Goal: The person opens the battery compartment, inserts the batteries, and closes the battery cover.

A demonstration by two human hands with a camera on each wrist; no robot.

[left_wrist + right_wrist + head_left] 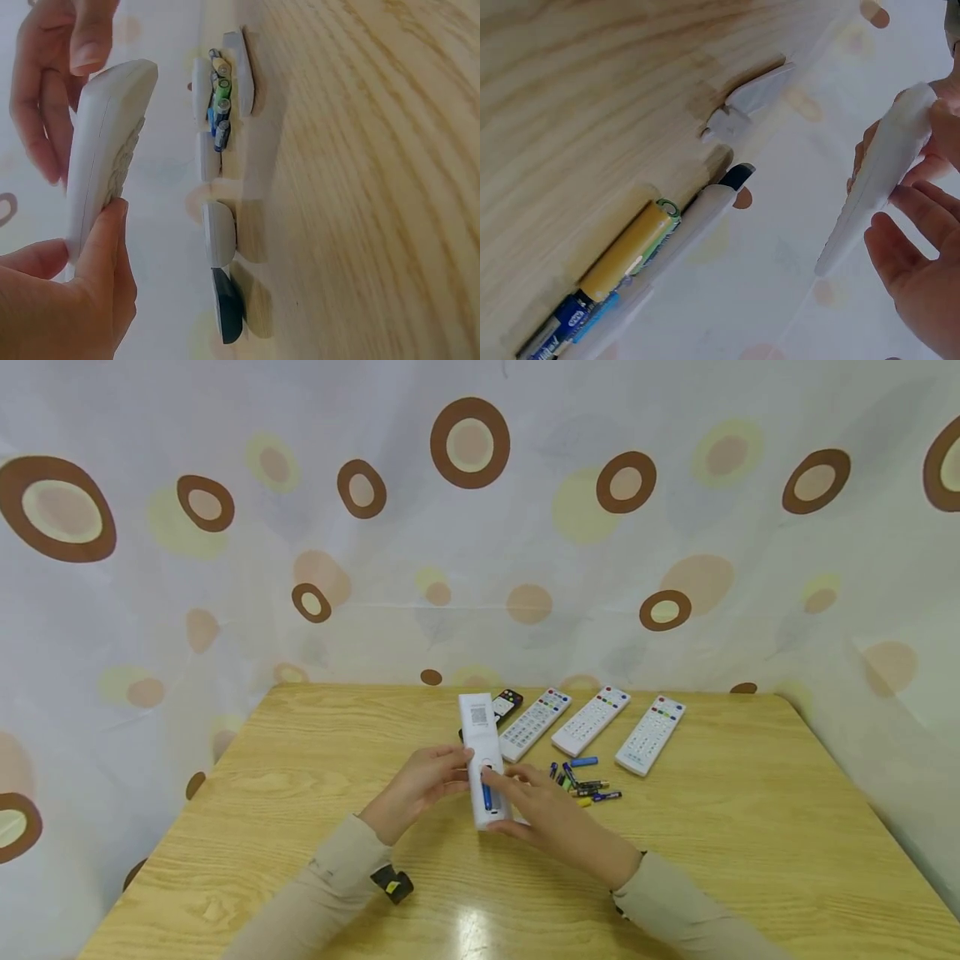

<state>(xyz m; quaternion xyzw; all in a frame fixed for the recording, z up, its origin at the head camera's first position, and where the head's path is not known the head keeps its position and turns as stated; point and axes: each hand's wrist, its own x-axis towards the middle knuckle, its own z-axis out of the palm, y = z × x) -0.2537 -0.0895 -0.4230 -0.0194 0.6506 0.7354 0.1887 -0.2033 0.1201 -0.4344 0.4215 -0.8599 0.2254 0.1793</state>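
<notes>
My left hand (416, 785) grips a white remote control (481, 742) by its side, back facing up and long end pointing away. The remote's battery compartment is uncovered, and a blue battery (487, 799) lies in it. My right hand (558, 827) reaches in from the right; its index finger touches the upper end of the compartment and its thumb lies by the remote's near edge. In the left wrist view the remote (105, 142) is held above the table with its buttons turned down. The right wrist view shows the remote (889, 172) edge-on, right-hand fingers extended against it.
A heap of loose batteries (588, 787) in several colours lies to the right of my hands. Behind it are three white remotes, the rightmost one (651, 735) set apart, and a black remote (506, 703). A patterned curtain (525, 552) hangs behind the wooden table (315, 743).
</notes>
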